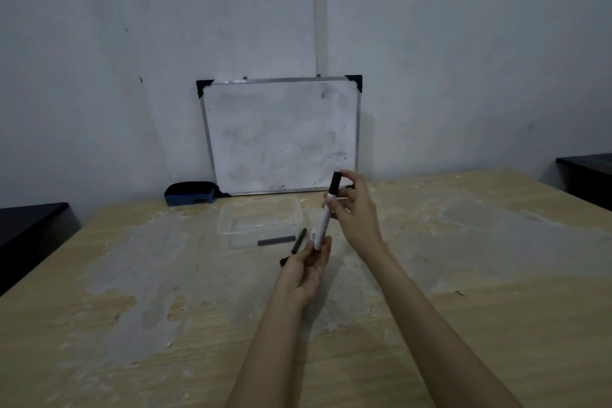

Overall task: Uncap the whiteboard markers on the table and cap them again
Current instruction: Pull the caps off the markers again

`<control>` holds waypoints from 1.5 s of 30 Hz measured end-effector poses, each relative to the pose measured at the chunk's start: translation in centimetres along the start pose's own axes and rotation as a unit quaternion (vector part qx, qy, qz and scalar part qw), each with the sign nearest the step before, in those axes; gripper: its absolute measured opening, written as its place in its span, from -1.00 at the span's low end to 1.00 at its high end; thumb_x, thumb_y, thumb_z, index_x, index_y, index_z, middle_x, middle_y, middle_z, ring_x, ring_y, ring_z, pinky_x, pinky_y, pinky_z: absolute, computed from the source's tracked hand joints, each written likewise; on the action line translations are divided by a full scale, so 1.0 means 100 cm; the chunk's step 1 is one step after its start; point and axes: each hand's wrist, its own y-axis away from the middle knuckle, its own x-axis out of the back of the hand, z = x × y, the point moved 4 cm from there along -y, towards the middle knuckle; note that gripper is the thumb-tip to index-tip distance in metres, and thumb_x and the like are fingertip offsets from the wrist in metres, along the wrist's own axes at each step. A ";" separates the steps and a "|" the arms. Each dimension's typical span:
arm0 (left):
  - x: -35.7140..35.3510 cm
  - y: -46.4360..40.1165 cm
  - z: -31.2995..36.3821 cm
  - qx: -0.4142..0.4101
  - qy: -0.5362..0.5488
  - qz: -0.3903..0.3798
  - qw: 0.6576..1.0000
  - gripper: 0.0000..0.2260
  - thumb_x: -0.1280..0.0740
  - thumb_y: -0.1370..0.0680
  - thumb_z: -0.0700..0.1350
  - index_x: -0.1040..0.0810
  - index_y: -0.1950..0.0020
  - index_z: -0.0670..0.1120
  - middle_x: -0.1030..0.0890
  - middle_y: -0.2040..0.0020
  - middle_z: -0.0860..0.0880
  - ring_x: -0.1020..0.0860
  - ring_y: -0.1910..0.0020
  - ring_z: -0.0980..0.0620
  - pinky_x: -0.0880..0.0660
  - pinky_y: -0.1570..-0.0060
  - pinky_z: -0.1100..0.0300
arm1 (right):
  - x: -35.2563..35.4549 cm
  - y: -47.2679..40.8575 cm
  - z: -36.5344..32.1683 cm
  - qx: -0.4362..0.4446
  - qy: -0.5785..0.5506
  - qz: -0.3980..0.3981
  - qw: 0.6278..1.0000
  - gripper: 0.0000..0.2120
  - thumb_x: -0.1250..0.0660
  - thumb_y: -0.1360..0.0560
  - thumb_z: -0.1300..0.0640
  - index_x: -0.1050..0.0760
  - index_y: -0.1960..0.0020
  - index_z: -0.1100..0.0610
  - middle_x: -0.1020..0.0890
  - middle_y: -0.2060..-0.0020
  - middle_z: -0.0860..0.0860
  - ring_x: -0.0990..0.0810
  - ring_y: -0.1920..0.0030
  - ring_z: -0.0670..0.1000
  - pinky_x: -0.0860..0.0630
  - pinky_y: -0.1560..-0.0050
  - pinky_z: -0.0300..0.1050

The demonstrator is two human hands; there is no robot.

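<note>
My right hand [357, 212] holds a white whiteboard marker [323, 225] almost upright above the table. Its black cap [335, 183] is on, and my thumb and forefinger pinch the cap's top. The marker's lower end touches the fingertips of my left hand [306, 267], which lies palm up just below. A thin black marker [299, 241] rests across my left fingers, and the end of a second white marker [312, 234] shows beside it. Another dark marker [276, 241] lies in a clear plastic tub [228, 225] behind my hands.
A small whiteboard [281, 136] leans on the wall at the back of the wooden table [165, 325], with a blue eraser [190, 194] to its left. Dark furniture stands at the left [29, 228] and at the right [586, 172].
</note>
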 end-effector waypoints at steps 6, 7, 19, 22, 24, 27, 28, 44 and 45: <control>0.002 -0.003 0.001 -0.010 0.005 0.013 1.000 -0.73 -0.07 -0.63 -0.25 -0.48 0.10 -0.36 -0.61 0.09 -0.34 -0.57 -0.10 -0.17 -0.51 -0.13 0.12 | -0.006 0.013 -0.022 0.173 0.140 0.010 0.975 -0.54 -0.28 -0.49 0.38 -0.32 -0.36 0.16 -0.61 0.04 0.14 -0.61 0.15 0.06 -0.63 0.17 0.02; 0.003 -0.005 0.001 -0.011 0.011 0.016 1.000 -0.74 -0.06 -0.63 -0.25 -0.48 0.08 -0.36 -0.55 -0.07 -0.34 -0.50 -0.24 -0.16 -0.40 -0.26 0.07 | -0.005 0.014 -0.024 0.183 0.144 0.020 0.972 -0.53 -0.28 -0.49 0.37 -0.31 -0.37 0.18 -0.62 0.02 0.20 -0.62 0.15 0.10 -0.63 0.18 0.04; 0.000 0.000 0.002 0.001 0.004 -0.014 1.000 -0.64 -0.04 -0.62 -0.10 -0.39 -0.29 -0.30 -0.48 -0.27 -0.28 -0.44 -0.28 -0.18 -0.29 -0.32 -0.01 | -0.013 0.034 -0.032 0.264 0.194 0.035 0.944 -0.53 -0.33 -0.46 0.34 -0.31 -0.34 0.35 -0.63 -0.01 0.29 -0.65 0.16 0.18 -0.62 0.21 -0.04; -0.001 0.003 0.001 0.013 0.010 -0.022 1.000 -0.52 -0.02 -0.61 0.08 -0.49 -0.11 -0.30 -0.58 0.00 -0.30 -0.48 -0.16 -0.17 -0.30 -0.30 0.00 | -0.018 0.037 -0.031 0.265 0.189 0.017 0.945 -0.54 -0.32 -0.48 0.30 -0.31 -0.35 0.34 -0.63 0.03 0.27 -0.64 0.19 0.17 -0.62 0.23 -0.03; 0.001 0.001 0.001 0.019 0.040 -0.020 0.999 -0.44 -0.01 -0.58 0.17 -0.43 -0.22 -0.29 -0.55 -0.09 -0.29 -0.45 -0.24 -0.17 -0.30 -0.32 0.00 | -0.020 0.036 -0.027 0.233 0.184 0.000 0.955 -0.53 -0.30 -0.51 0.27 -0.28 -0.38 0.29 -0.62 0.03 0.22 -0.62 0.19 0.11 -0.60 0.21 -0.04; 0.004 -0.002 0.004 -0.002 0.039 0.005 0.999 -0.39 -0.01 -0.58 0.18 -0.28 -0.38 -0.30 -0.37 -0.38 -0.29 -0.33 -0.40 -0.16 -0.26 -0.38 -0.01 | -0.013 0.029 -0.018 0.177 0.111 0.048 0.977 -0.55 -0.28 -0.52 0.25 -0.26 -0.37 0.24 -0.54 0.20 -0.06 -0.53 0.28 -0.14 -0.48 0.27 -0.42; 0.004 -0.003 0.005 -0.008 0.045 0.006 0.999 -0.39 -0.02 -0.59 0.16 -0.25 -0.40 -0.31 -0.35 -0.40 -0.28 -0.32 -0.40 -0.16 -0.24 -0.40 -0.02 | -0.012 0.027 -0.016 0.160 0.094 0.053 0.981 -0.56 -0.28 -0.52 0.26 -0.26 -0.36 0.22 -0.49 0.23 -0.16 -0.51 0.28 -0.16 -0.45 0.29 -0.47; 0.009 -0.006 0.017 -0.100 -0.249 0.056 0.962 -0.90 -0.23 -0.55 -0.26 -0.51 0.11 -0.23 -0.48 0.48 -0.04 -0.41 0.59 0.15 -0.31 0.62 0.39 | 0.037 0.011 0.059 -0.219 -0.198 0.223 0.929 -0.65 -0.25 -0.54 0.32 -0.23 -0.26 0.15 -0.51 0.09 0.15 -0.58 0.28 -0.02 -0.63 0.19 0.01; 0.011 -0.006 0.023 -0.117 -0.315 0.076 0.939 -0.89 -0.25 -0.54 -0.27 -0.53 0.16 -0.24 -0.47 0.52 -0.03 -0.40 0.56 0.12 -0.31 0.57 0.36 | 0.039 0.012 0.065 -0.244 -0.228 0.238 0.912 -0.66 -0.25 -0.53 0.34 -0.23 -0.25 0.16 -0.50 0.02 0.21 -0.59 0.28 0.02 -0.60 0.19 0.00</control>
